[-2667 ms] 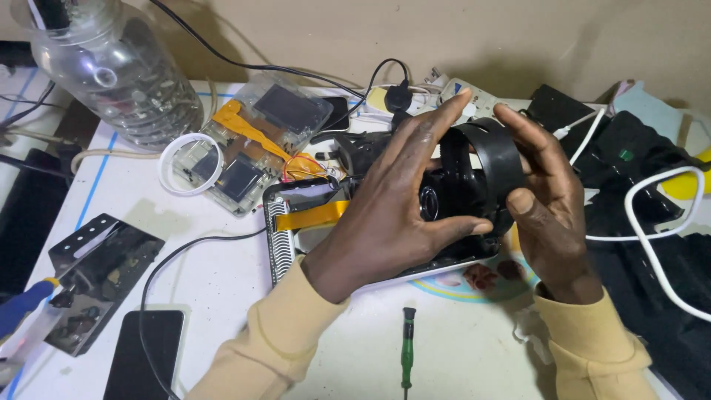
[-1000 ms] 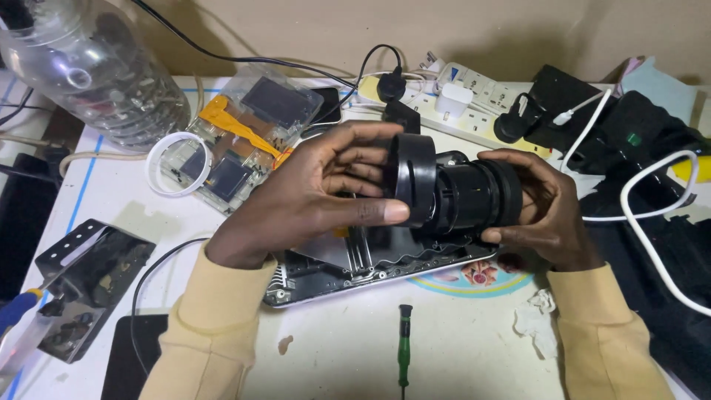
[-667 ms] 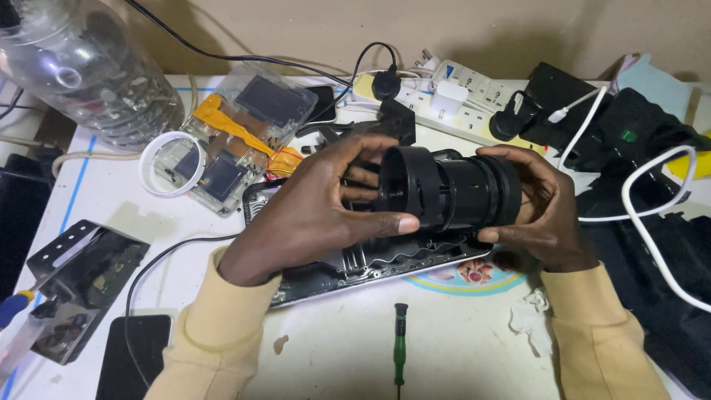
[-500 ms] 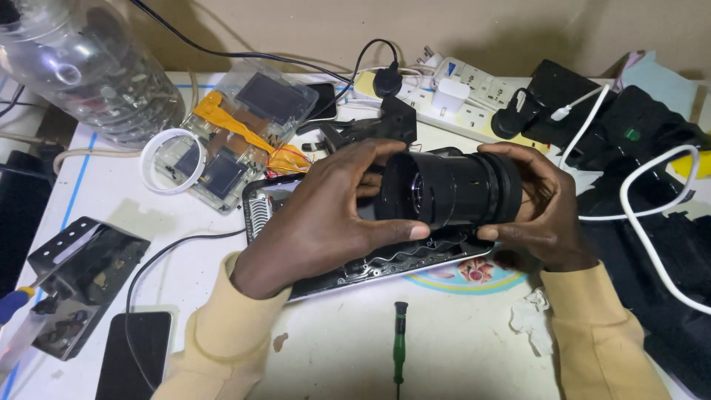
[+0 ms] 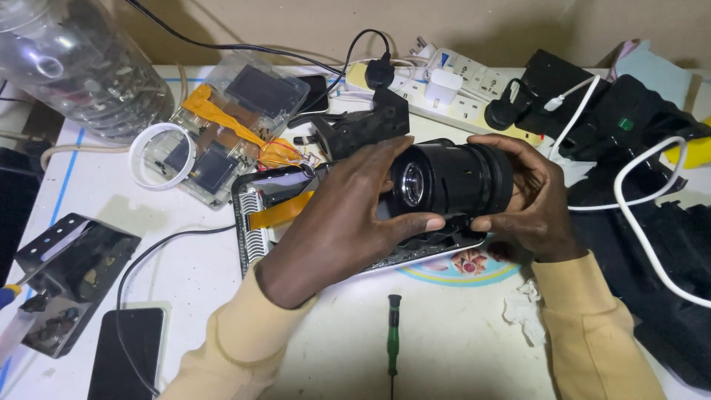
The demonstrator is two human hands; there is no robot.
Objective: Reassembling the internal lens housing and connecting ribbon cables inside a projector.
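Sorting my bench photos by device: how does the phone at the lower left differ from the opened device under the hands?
The phone is closed, showing a plain dark face; the opened device shows a finned edge and an orange ribbon cable. The phone lies untouched near the table's front edge, while the opened device sits under the left hand and right hand, which hold a black lens. Both lie flat.

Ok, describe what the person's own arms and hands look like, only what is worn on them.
Both arms wear long, pale yellow sleeves with ribbed cuffs that end at the wrists: the left sleeve and the right sleeve. The left hand and the right hand are bare: no gloves. No ring, watch or bracelet shows, and no cable or marking is on either sleeve.
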